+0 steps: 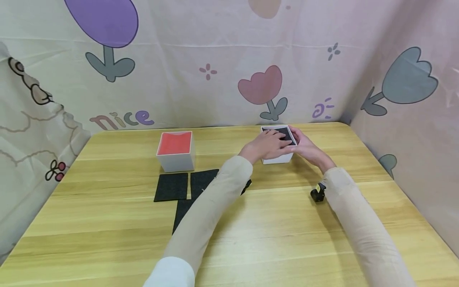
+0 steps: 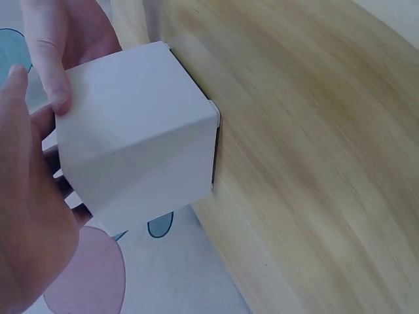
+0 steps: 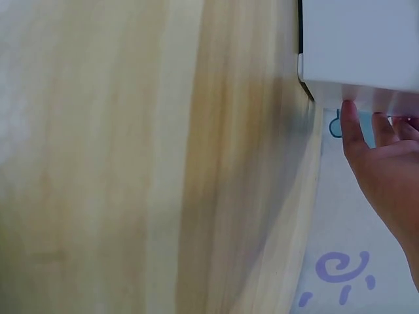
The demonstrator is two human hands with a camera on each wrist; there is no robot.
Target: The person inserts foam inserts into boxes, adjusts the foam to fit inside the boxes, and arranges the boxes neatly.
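One cloth, lettered "nice", hangs behind the surface. The left sleeve partly hides two dark squares left of centre. Near the far edge, right of centre, stands a white box; the left hand, fingers spread over its opening, partly covers a dark insert. The right hand, cropped in the right wrist view, grips the box's right side.

right grip touching white box, wooden tabletop

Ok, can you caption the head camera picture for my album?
Left hand over an open white cube-shaped box, black inside, right hand gripping it, on a wood-grain table.
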